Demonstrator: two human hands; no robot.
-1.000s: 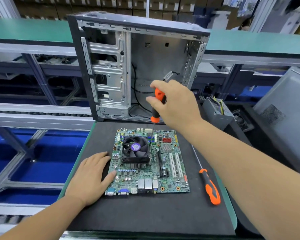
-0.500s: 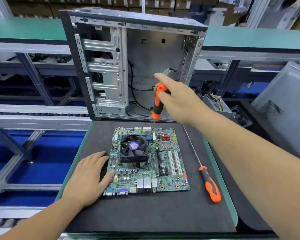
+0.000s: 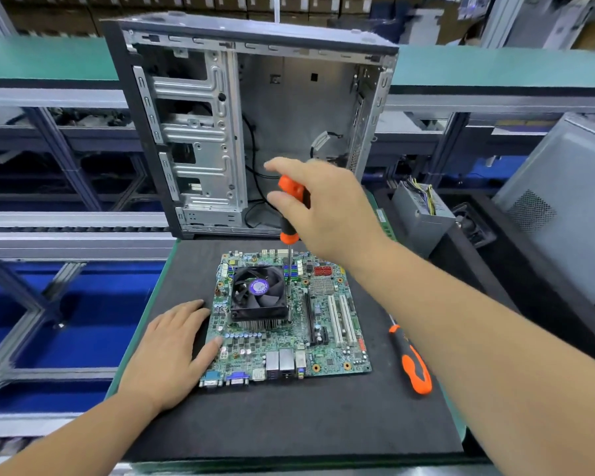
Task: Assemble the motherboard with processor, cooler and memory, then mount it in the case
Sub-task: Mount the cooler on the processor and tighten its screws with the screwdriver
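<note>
A green motherboard (image 3: 327, 341) lies flat on a black mat (image 3: 289, 417). A black cooler fan (image 3: 259, 293) on a finned heatsink sits on the board's left half. My right hand (image 3: 330, 211) grips an orange-and-black screwdriver (image 3: 291, 214) held upright, with its shaft reaching down beside the cooler's right edge. My left hand (image 3: 172, 352) rests flat on the mat, its thumb touching the board's left edge. The open computer case (image 3: 200, 139) stands upright just behind the mat, with black cables inside it.
A second orange screwdriver (image 3: 414, 369) lies on the mat right of the board. A grey power supply (image 3: 421, 214) and a grey panel (image 3: 564, 207) stand at the right. Conveyor rails run along the left, above blue bins.
My right hand has shifted the screwdriver from the cooler's far right corner toward its near right corner and set it more upright. My left hand and the board have stayed put.
</note>
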